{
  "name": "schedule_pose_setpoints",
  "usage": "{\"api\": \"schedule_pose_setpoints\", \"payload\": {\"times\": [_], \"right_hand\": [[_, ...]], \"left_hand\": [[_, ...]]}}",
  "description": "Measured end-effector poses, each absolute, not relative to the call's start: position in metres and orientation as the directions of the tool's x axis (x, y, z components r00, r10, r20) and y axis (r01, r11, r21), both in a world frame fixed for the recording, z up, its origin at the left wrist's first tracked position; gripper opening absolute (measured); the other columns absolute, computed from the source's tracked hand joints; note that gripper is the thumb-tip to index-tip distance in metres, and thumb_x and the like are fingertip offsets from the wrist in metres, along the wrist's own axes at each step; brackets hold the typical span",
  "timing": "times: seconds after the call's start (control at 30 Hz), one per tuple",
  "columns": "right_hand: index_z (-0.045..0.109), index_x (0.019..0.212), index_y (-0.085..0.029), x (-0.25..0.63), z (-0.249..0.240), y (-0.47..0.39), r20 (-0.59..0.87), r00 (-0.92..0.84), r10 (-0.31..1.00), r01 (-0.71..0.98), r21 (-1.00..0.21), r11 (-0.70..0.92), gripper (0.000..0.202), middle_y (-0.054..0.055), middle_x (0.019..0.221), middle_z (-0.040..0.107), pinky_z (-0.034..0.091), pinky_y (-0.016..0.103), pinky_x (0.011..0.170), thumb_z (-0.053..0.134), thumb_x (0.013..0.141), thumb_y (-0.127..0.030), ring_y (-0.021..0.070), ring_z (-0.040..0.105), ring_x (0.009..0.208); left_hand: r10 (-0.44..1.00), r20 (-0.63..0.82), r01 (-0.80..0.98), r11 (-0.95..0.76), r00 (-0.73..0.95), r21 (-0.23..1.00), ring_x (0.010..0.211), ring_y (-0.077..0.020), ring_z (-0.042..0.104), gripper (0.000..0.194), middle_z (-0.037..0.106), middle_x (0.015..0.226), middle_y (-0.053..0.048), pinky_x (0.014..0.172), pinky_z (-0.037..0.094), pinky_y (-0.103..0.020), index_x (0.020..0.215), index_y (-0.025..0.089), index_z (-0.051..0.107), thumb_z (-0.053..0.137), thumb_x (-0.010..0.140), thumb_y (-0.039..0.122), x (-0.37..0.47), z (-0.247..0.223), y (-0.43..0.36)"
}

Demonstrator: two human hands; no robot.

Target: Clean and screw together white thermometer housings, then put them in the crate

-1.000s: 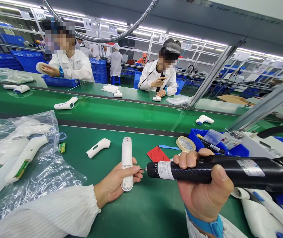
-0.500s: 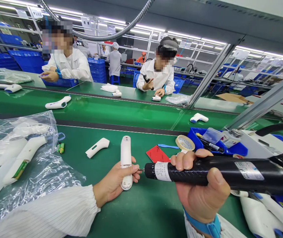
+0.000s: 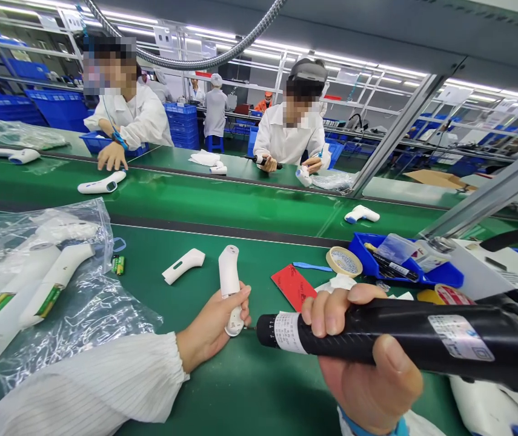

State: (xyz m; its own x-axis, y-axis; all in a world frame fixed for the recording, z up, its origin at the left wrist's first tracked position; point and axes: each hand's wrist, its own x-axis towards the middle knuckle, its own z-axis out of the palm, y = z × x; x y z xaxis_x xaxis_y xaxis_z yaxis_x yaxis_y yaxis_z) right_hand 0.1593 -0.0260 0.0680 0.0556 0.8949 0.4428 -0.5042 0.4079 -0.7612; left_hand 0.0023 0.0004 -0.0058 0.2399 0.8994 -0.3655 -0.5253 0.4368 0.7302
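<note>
Left hand (image 3: pixel 215 318) pinches the white housing (image 3: pixel 229 272), near 7 o'clock of my view's centre. Right hand (image 3: pixel 368 372) is wrapped around the black driver (image 3: pixel 408 318), at the housing's 3 o'clock. Change: housing rolled, its bend now showing; bit (image 3: pixel 250 328) sits nearer its lower end. I judge this a re-aim; bit contact unclear.

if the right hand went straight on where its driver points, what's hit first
Most likely the lower end of the white housing in the left hand, though depth at the bit is unclear.
</note>
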Motion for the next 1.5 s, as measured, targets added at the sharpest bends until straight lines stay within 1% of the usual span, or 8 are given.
{"api": "schedule_pose_setpoints", "payload": {"times": [0.53, 0.77, 1.03, 1.2, 1.27, 1.37, 1.43, 1.5], "right_hand": [[0.045, 0.09, -0.026, 0.146, 0.049, -0.028, 0.52, -0.101, 0.848, -0.442, -0.787, 0.431, 0.022, -0.004, 0.063, 0.051, 0.043, 0.033, 0.057, 0.055, 0.076, -0.04, 0.0137, 0.05, 0.056], [0.043, 0.086, -0.025, 0.143, 0.039, -0.029, 0.565, -0.133, 0.814, -0.376, -0.789, 0.486, 0.026, -0.003, 0.06, 0.051, 0.044, 0.033, 0.052, 0.056, 0.074, -0.044, 0.0133, 0.049, 0.05], [0.044, 0.09, -0.026, 0.136, 0.04, -0.028, 0.569, -0.153, 0.808, -0.478, -0.758, 0.443, 0.021, -0.004, 0.065, 0.05, 0.043, 0.033, 0.058, 0.056, 0.077, -0.037, 0.0128, 0.05, 0.057], [0.043, 0.091, -0.026, 0.141, 0.049, -0.036, 0.522, -0.146, 0.84, -0.448, -0.792, 0.414, 0.022, -0.003, 0.067, 0.051, 0.043, 0.033, 0.062, 0.056, 0.077, -0.037, 0.0134, 0.05, 0.06], [0.043, 0.092, -0.026, 0.154, 0.056, -0.04, 0.535, -0.152, 0.831, -0.417, -0.797, 0.437, 0.026, -0.003, 0.064, 0.05, 0.043, 0.031, 0.058, 0.057, 0.076, -0.041, 0.0129, 0.05, 0.056], [0.044, 0.094, -0.028, 0.186, 0.07, -0.047, 0.639, -0.217, 0.738, -0.301, -0.763, 0.572, 0.032, -0.006, 0.056, 0.048, 0.042, 0.025, 0.05, 0.061, 0.072, -0.045, 0.0109, 0.049, 0.046], [0.046, 0.095, -0.029, 0.213, 0.077, -0.052, 0.642, -0.309, 0.702, -0.098, -0.756, 0.648, 0.032, -0.005, 0.056, 0.052, 0.044, 0.027, 0.056, 0.063, 0.072, -0.042, 0.0126, 0.053, 0.05], [0.048, 0.094, -0.028, 0.237, 0.08, -0.058, 0.622, -0.399, 0.674, 0.118, -0.695, 0.71, 0.024, -0.003, 0.061, 0.057, 0.046, 0.03, 0.065, 0.061, 0.075, -0.037, 0.014, 0.056, 0.057]], "left_hand": [[0.881, -0.397, -0.537, 0.472, 0.258, 0.699, 0.041, -0.0045, 0.037, 0.026, 0.043, 0.047, 0.008, 0.043, 0.028, -0.017, 0.076, 0.017, 0.049, 0.069, 0.068, 0.032, 0.003, -0.007, 0.001], [0.885, -0.392, -0.548, 0.464, 0.25, 0.696, 0.039, -0.0036, 0.034, 0.027, 0.042, 0.045, 0.009, 0.042, 0.025, -0.017, 0.074, 0.017, 0.048, 0.07, 0.067, 0.031, 0.004, -0.005, 0.001], [0.893, -0.383, -0.559, 0.447, 0.237, 0.698, 0.04, -0.0029, 0.035, 0.025, 0.042, 0.046, 0.009, 0.042, 0.026, -0.016, 0.072, 0.015, 0.048, 0.069, 0.068, 0.029, 0.003, -0.004, 0.001], [0.884, -0.375, -0.54, 0.467, 0.277, 0.7, 0.041, -0.0032, 0.035, 0.02, 0.042, 0.047, 0.007, 0.042, 0.028, -0.016, 0.073, 0.015, 0.049, 0.066, 0.072, 0.025, 0.003, -0.003, 0.001], [0.88, -0.367, -0.536, 0.476, 0.303, 0.698, 0.042, -0.0032, 0.035, 0.018, 0.042, 0.049, 0.007, 0.042, 0.029, -0.016, 0.075, 0.015, 0.049, 0.065, 0.072, 0.024, 0.002, -0.004, 0.001], [0.87, -0.356, -0.53, 0.49, 0.34, 0.692, 0.043, -0.0032, 0.035, 0.017, 0.043, 0.052, 0.007, 0.044, 0.03, -0.017, 0.08, 0.015, 0.051, 0.064, 0.074, 0.022, 0.0, -0.005, 0.002], [0.864, -0.37, -0.53, 0.502, 0.342, 0.683, 0.044, -0.004, 0.036, 0.018, 0.045, 0.053, 0.006, 0.044, 0.032, -0.018, 0.085, 0.015, 0.052, 0.063, 0.075, 0.024, -0.002, -0.005, 0.002], [0.857, -0.392, -0.546, 0.516, 0.335, 0.66, 0.043, -0.0055, 0.037, 0.025, 0.046, 0.053, 0.004, 0.043, 0.033, -0.02, 0.091, 0.014, 0.053, 0.057, 0.079, 0.035, -0.002, -0.003, 0.003]]}}
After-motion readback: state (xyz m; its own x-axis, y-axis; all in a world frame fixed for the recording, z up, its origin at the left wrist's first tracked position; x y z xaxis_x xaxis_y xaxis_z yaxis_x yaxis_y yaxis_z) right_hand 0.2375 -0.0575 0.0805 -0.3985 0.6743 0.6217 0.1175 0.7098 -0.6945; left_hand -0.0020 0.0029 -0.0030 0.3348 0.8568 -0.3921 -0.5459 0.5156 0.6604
